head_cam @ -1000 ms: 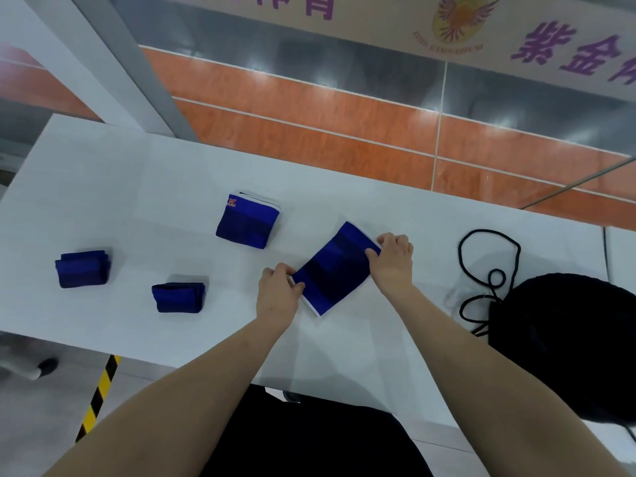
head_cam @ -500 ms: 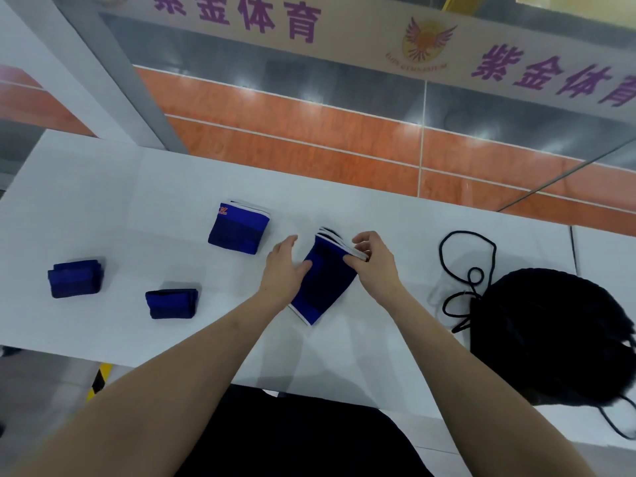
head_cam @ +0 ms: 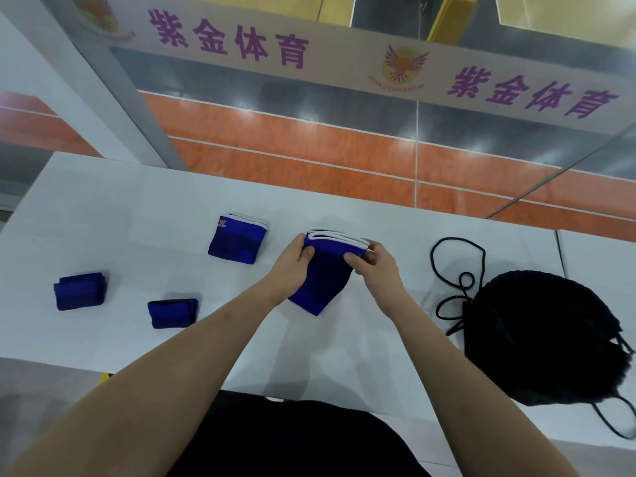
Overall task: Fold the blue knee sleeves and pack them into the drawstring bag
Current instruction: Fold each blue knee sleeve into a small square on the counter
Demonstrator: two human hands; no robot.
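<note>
A blue knee sleeve (head_cam: 327, 270) with a white edge lies at the middle of the white table (head_cam: 137, 208), folded over on itself. My left hand (head_cam: 292, 263) grips its left side and my right hand (head_cam: 375, 266) pinches its right side near the white edge. A second folded blue sleeve with an orange logo (head_cam: 237, 241) lies to the left. Two smaller folded blue sleeves, one at the far left (head_cam: 80, 291) and one beside it (head_cam: 173, 312), rest near the front edge. The black drawstring bag (head_cam: 543, 339) sits at the right with its cord (head_cam: 454, 270) looped on the table.
A glass partition with a white banner bearing purple characters (head_cam: 378, 67) rises behind the table. The table's front edge runs close to my body. A grey post (head_cam: 113, 84) stands at the back left.
The sleeve lay flat and diagonal a second ago. Both hands have since folded it, bringing its white edges together at the top, and now hold it by both sides.
</note>
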